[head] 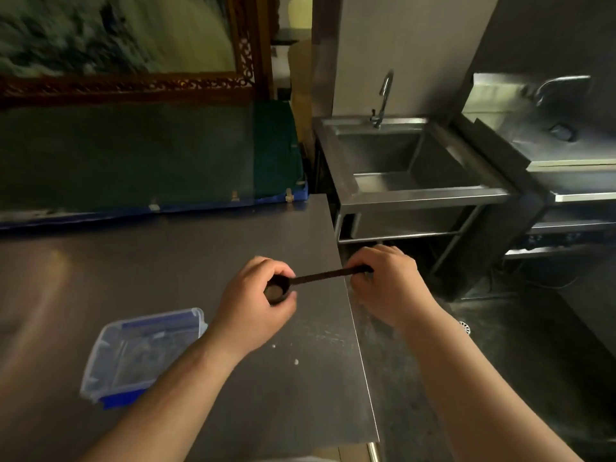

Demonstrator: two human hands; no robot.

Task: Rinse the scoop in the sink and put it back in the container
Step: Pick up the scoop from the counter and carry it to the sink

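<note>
Two hands share one dark scoop (320, 276) above the right edge of the steel worktable (166, 268): the left hand (256, 295) is curled around the bowl end, and the right hand (386, 281) pinches the far tip of the handle, which reaches out past the table edge. The scoop rests on nothing; it is carried between the hands. By my reading, this is the start of the task, with the scoop picked up and the rinse not yet done, since no water shows at the tap (383, 95) and the sink (413, 195) lies well apart, ahead and to the right. The next move calls for one hand to take the whole scoop and carry it across the gap between table and sink stand, over the sink's near rim and under the spout. That path looks open, with only floor below. The clear container (140, 351) with blue clips sits on the table near the left forearm, apparently open, though blur makes this uncertain.
</note>
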